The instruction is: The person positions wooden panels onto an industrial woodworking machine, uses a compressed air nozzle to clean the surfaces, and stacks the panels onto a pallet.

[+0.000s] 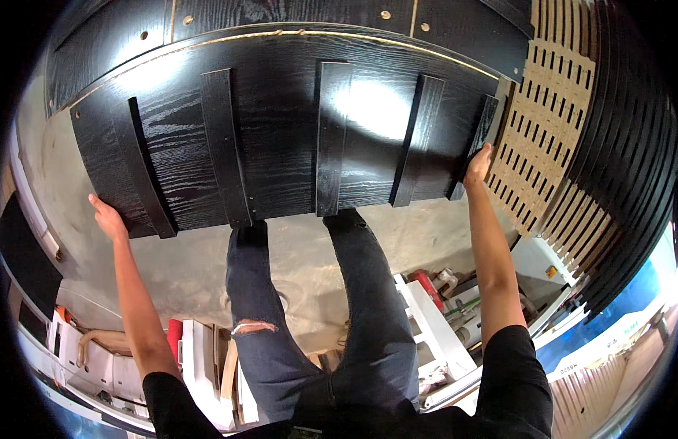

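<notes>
Fingers: I see my left hand (108, 219) and right hand (478, 164) curled round opposite ends of the black ribbed panel (280, 132).
Panel: between my palms, over my legs.
Handling: I judge it stiff, heavy, glossy-slick; end grips suit.

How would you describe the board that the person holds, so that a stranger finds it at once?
Find the grey concrete floor above the person's legs. The wide black wood-grain panel hangs over it, with the left hand and right hand at its ends. Unlike the flat black panel behind, it carries raised upright black slats.
</notes>
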Demonstrator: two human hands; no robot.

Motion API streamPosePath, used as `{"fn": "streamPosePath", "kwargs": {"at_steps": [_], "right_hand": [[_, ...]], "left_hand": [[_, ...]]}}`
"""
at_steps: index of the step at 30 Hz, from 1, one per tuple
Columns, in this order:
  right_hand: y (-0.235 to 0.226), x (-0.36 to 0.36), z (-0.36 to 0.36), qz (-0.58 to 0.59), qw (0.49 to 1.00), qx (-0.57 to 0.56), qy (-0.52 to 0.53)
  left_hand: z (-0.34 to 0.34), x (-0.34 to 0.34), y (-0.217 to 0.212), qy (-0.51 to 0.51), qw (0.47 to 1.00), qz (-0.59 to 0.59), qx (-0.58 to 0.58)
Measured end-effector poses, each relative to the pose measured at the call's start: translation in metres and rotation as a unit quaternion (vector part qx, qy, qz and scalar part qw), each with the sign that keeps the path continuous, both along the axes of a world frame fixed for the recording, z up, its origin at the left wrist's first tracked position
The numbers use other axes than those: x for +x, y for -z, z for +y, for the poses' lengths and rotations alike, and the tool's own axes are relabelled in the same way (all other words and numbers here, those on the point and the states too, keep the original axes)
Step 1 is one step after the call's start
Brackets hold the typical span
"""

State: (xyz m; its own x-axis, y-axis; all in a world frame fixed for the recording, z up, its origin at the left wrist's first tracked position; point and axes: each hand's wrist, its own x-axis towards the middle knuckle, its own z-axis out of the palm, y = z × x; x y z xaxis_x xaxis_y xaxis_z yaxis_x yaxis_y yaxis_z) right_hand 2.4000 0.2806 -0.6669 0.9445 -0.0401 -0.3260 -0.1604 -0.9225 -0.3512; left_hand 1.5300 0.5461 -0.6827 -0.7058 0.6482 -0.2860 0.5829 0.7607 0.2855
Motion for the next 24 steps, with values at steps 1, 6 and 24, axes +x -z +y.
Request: {"fn": "streamPosePath", "kwargs": {"at_steps": [1,6,24], "right_hand": [[0.0,0.003,0.001,-0.002,0.998,-0.067,-0.006],[-0.02,-0.019,0.02,0.05,0.995,-0.082,-0.015],[-0.14,-0.239,-0.08,0.019,0.884,0.107,-0.455]], "left_hand": [[0.0,0.002,0.0,0.0,1.0,0.001,0.005],[0.009,-0.031,-0.001,0.041,0.998,0.037,-0.019],[0.086,0.354,-0.109,0.684,0.71,-0.025,0.165]]}}
